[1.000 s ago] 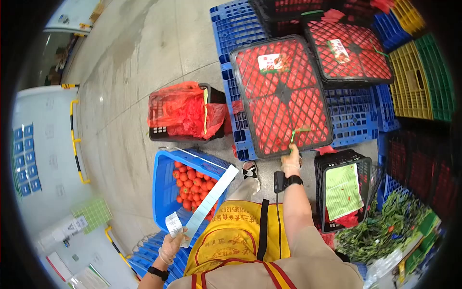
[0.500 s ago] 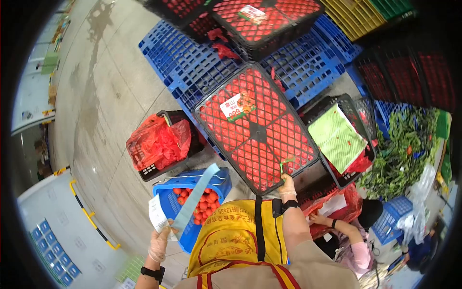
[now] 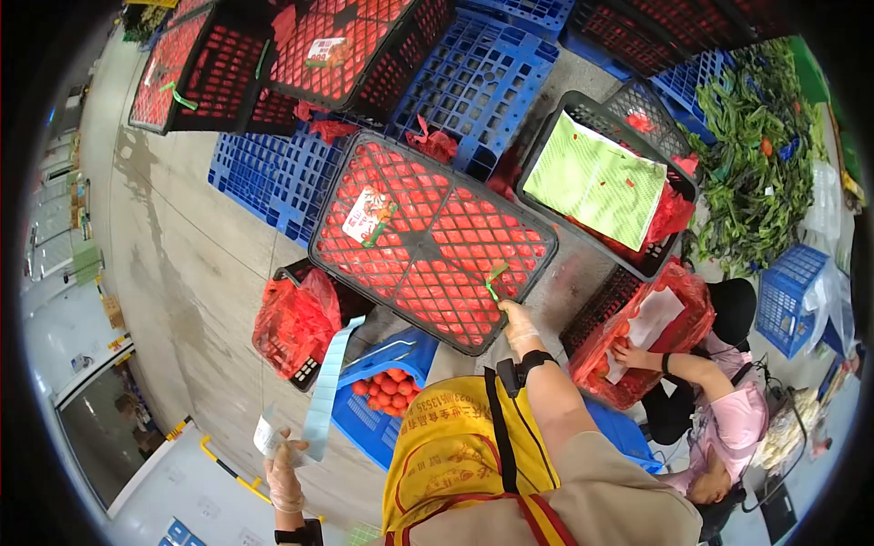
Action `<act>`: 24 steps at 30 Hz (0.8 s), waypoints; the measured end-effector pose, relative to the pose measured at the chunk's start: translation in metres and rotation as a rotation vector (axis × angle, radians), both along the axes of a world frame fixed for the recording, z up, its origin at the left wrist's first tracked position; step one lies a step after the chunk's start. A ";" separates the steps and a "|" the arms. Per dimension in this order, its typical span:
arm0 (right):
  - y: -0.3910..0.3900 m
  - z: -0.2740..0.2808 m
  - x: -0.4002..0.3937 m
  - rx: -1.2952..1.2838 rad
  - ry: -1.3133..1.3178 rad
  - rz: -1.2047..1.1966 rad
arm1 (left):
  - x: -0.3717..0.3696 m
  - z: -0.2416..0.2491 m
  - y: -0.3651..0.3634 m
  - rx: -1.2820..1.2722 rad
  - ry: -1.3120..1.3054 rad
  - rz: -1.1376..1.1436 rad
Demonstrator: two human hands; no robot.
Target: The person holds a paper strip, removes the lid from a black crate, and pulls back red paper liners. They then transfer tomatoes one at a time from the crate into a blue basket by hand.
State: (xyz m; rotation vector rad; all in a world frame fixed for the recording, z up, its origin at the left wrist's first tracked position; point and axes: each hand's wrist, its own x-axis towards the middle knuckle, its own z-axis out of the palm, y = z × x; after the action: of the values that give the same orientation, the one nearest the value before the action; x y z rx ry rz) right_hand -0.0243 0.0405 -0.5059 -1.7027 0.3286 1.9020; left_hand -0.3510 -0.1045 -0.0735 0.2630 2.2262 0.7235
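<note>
My left hand point(image 3: 285, 473), in a clear glove, grips a roll of labels point(image 3: 266, 437) whose pale blue strip point(image 3: 330, 387) hangs out and curls upward. Gloved as well, my right hand point(image 3: 519, 328) is closed on the near edge of a black plastic crate point(image 3: 421, 246), by a green tie point(image 3: 494, 280). Red contents show through the crate's lattice lid, which carries a white printed label point(image 3: 370, 216). Below the crate stands a blue basket point(image 3: 360, 423) with round red fruit point(image 3: 389, 391), partly hidden by my yellow apron point(image 3: 446, 446).
More black crates point(image 3: 341, 45) stand on blue pallets point(image 3: 473, 82). A crate with a green sheet point(image 3: 596, 182) is to the right. A co-worker's hand point(image 3: 633, 355) reaches into a red-lined crate point(image 3: 642, 341). Leafy greens point(image 3: 756, 155) and a red bag point(image 3: 300, 318) lie around.
My view has turned, and the crate appears rotated to lie more sideways. My right hand stays on its edge. My left hand with the label strip appears lower and farther from the fruit basket.
</note>
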 end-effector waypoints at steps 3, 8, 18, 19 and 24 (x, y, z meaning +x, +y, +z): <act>0.007 0.015 -0.007 0.007 -0.083 0.038 | -0.007 0.017 0.004 -0.024 0.025 -0.090; 0.010 -0.010 0.003 0.124 -0.158 0.028 | -0.003 0.005 -0.005 0.006 0.050 -0.087; 0.153 -0.009 0.068 0.222 -0.118 0.312 | -0.006 0.006 0.009 0.041 0.085 -0.037; 0.164 -0.020 0.074 0.213 -0.122 0.360 | -0.011 0.009 0.007 0.040 0.098 -0.026; 0.193 0.049 0.076 0.462 -0.275 0.519 | -0.017 0.035 0.022 0.155 0.155 0.098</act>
State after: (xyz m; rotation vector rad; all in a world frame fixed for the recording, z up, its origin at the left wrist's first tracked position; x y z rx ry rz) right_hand 0.0520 0.2339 -0.4567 -1.7911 -0.6693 1.8433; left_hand -0.3681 -0.0829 -0.0384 0.2976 2.3453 0.9601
